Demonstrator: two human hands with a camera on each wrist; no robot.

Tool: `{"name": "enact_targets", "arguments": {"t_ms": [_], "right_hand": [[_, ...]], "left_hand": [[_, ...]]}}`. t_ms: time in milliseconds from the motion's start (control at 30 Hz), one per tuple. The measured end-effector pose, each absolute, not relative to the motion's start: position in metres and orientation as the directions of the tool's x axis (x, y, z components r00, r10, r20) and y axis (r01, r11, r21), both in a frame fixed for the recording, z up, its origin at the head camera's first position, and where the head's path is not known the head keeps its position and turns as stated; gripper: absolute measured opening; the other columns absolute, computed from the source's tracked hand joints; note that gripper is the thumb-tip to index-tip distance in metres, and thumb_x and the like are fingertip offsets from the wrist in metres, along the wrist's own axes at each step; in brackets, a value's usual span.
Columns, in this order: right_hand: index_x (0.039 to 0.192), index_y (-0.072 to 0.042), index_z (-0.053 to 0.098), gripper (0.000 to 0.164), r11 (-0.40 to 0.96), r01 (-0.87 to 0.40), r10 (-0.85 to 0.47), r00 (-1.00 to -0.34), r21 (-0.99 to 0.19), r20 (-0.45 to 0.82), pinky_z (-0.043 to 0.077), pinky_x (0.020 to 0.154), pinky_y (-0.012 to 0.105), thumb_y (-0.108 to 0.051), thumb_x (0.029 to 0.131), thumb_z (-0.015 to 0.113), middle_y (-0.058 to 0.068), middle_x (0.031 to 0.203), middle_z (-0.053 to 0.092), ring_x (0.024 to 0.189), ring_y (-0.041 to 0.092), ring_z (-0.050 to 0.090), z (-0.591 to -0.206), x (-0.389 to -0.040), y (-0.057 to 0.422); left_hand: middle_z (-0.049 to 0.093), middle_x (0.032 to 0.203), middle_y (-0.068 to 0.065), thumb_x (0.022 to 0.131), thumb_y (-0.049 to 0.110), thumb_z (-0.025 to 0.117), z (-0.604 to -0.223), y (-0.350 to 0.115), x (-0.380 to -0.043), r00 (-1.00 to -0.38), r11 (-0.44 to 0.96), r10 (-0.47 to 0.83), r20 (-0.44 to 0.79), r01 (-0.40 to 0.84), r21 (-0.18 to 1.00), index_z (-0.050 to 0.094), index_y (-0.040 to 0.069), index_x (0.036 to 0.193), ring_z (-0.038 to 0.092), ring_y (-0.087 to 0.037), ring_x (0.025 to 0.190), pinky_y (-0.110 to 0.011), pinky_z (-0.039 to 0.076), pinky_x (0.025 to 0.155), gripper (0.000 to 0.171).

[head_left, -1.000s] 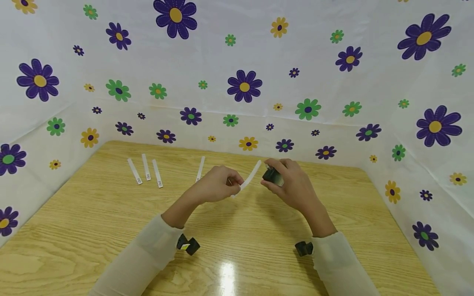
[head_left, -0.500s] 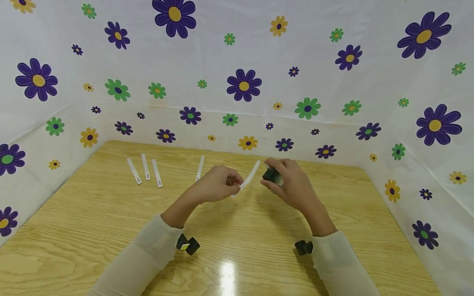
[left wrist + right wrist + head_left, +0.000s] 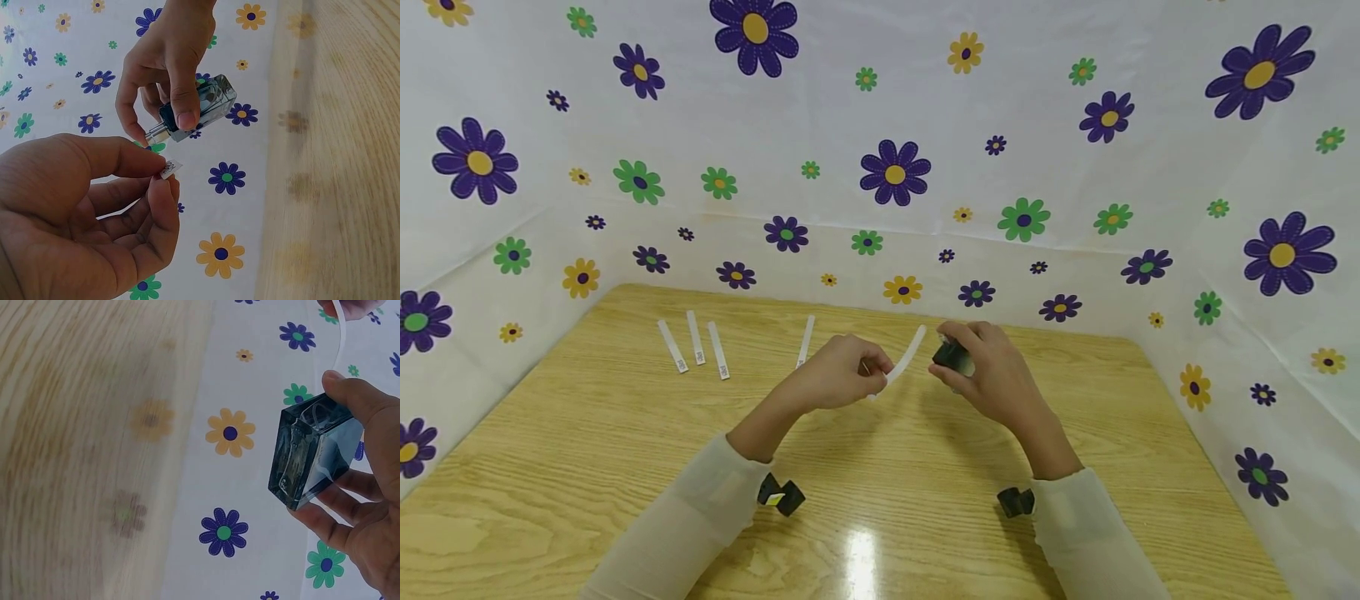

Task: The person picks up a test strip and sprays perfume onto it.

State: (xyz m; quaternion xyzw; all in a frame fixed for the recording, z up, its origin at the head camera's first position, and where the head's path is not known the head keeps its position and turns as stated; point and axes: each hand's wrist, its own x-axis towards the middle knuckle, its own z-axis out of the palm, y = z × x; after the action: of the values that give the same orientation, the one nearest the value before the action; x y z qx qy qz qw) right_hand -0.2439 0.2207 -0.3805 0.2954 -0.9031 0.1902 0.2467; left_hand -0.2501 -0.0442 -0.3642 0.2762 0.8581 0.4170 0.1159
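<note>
My left hand (image 3: 842,375) pinches a white paper test strip (image 3: 910,354) near its printed end (image 3: 170,167), between thumb and index finger. The strip's free end curves up and to the right, towards the bottle. My right hand (image 3: 996,375) grips a square glass perfume bottle (image 3: 215,100), dark blue-green, above the table. Its silver spray head (image 3: 157,133) faces the strip, and the index fingertip lies at the top of the sprayer. The thick glass base (image 3: 294,462) shows in the right wrist view. A small gap separates bottle and strip in the head view.
Three white strips (image 3: 696,340) with printed ends lie on the wooden table (image 3: 587,442) at the back left. Another strip (image 3: 807,337) lies behind my left hand, partly hidden by it. A flower-printed white cloth (image 3: 820,108) stands around the table's back and sides.
</note>
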Motion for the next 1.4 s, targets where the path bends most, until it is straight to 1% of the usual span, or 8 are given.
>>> {"name": "enact_targets", "arguments": {"t_ms": [300, 533, 700, 900, 1100, 1400], "right_hand": [[0.135, -0.015, 0.060, 0.054, 0.760, -0.615, -0.423, -0.712, -0.209, 0.560, 0.056, 0.079, 0.048, -0.034, 0.089, 0.082, 0.019, 0.116, 0.063, 0.100, 0.034, 0.062, -0.379, -0.244, 0.220], [0.134, -0.015, 0.062, 0.054, 0.754, -0.626, -0.428, -0.699, -0.201, 0.572, 0.056, 0.080, 0.049, -0.034, 0.088, 0.083, 0.018, 0.115, 0.064, 0.100, 0.034, 0.062, -0.378, -0.245, 0.219], [0.134, -0.016, 0.061, 0.055, 0.754, -0.628, -0.428, -0.692, -0.193, 0.581, 0.056, 0.079, 0.049, -0.035, 0.087, 0.083, 0.017, 0.114, 0.064, 0.100, 0.033, 0.062, -0.378, -0.245, 0.220], [0.134, -0.015, 0.062, 0.056, 0.751, -0.635, -0.432, -0.680, -0.182, 0.593, 0.057, 0.078, 0.048, -0.034, 0.086, 0.085, 0.017, 0.113, 0.064, 0.098, 0.033, 0.063, -0.377, -0.245, 0.220], [0.134, -0.015, 0.062, 0.057, 0.750, -0.638, -0.433, -0.676, -0.178, 0.597, 0.057, 0.078, 0.049, -0.033, 0.085, 0.085, 0.017, 0.113, 0.065, 0.098, 0.033, 0.063, -0.377, -0.244, 0.220], [0.134, -0.015, 0.062, 0.057, 0.744, -0.645, -0.440, -0.668, -0.173, 0.599, 0.057, 0.080, 0.050, -0.033, 0.085, 0.085, 0.018, 0.114, 0.065, 0.100, 0.034, 0.064, -0.376, -0.243, 0.220]], "left_hand": [[0.070, 0.091, -0.002, 0.098, 0.008, 0.065, -0.365, -0.045, -0.250, -0.827, 0.506, 0.562, 0.027, 0.369, 0.780, 0.073, 0.003, 0.111, 0.066, -0.014, 0.082, -0.030, 0.054, 0.072, 0.016], [0.069, 0.092, -0.003, 0.098, 0.008, 0.065, -0.370, -0.049, -0.255, -0.844, 0.513, 0.536, 0.020, 0.345, 0.786, 0.073, 0.003, 0.110, 0.065, -0.016, 0.081, -0.030, 0.054, 0.070, 0.015], [0.068, 0.093, -0.004, 0.099, 0.009, 0.065, -0.376, -0.052, -0.261, -0.859, 0.520, 0.511, 0.016, 0.325, 0.790, 0.073, 0.003, 0.111, 0.064, -0.016, 0.082, -0.030, 0.054, 0.070, 0.015], [0.069, 0.095, -0.006, 0.099, 0.009, 0.065, -0.385, -0.058, -0.270, -0.873, 0.508, 0.487, 0.019, 0.301, 0.807, 0.072, 0.000, 0.113, 0.067, -0.019, 0.078, -0.030, 0.055, 0.068, 0.018], [0.069, 0.097, -0.009, 0.099, 0.009, 0.064, -0.394, -0.070, -0.281, -0.896, 0.510, 0.444, 0.009, 0.261, 0.820, 0.071, -0.002, 0.116, 0.066, -0.019, 0.077, -0.030, 0.053, 0.067, 0.021], [0.069, 0.097, -0.013, 0.099, 0.008, 0.063, -0.411, -0.089, -0.299, -0.935, 0.508, 0.354, -0.008, 0.185, 0.841, 0.070, -0.004, 0.116, 0.065, -0.019, 0.075, -0.029, 0.052, 0.065, 0.022]]}}
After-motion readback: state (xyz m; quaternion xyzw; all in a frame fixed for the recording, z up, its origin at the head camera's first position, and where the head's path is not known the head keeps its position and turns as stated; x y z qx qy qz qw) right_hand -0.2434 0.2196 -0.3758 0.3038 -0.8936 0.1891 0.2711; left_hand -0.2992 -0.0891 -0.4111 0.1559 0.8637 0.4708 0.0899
